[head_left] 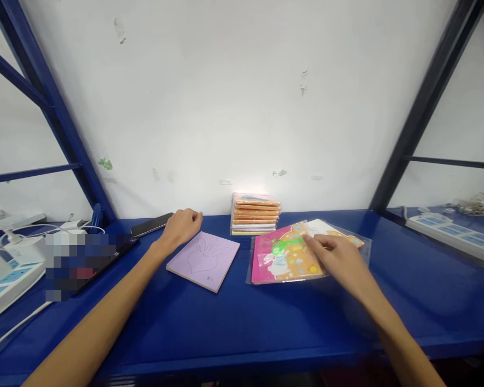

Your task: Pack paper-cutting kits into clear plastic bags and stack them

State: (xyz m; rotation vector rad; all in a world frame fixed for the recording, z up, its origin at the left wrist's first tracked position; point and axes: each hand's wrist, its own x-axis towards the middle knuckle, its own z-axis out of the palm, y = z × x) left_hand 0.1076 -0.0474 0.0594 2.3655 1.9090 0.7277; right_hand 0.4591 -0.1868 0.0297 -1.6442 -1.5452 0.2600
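Observation:
My left hand (182, 230) is curled closed at the upper left corner of a light purple board (210, 263), and nothing shows in its fingers. A line drawing of a radish-like shape with leaves covers the board, which lies flat on the blue table. On the right, my right hand (339, 257) pinches the clear plastic sleeve of a craft picture pack (282, 258). Pink and orange sheets with a white rabbit and a green patch show inside the sleeve, and a white sheet lies under my fingers. The pack's right part is partly hidden by my hand.
A stack of wrapped packs (256, 214) stands at the back against the wall. Beside my left forearm lie a black phone (151, 224) and a dark, partly pixelated device (108, 258). White power strips (12, 279) with cables sit at far left, another strip (455, 234) at right.

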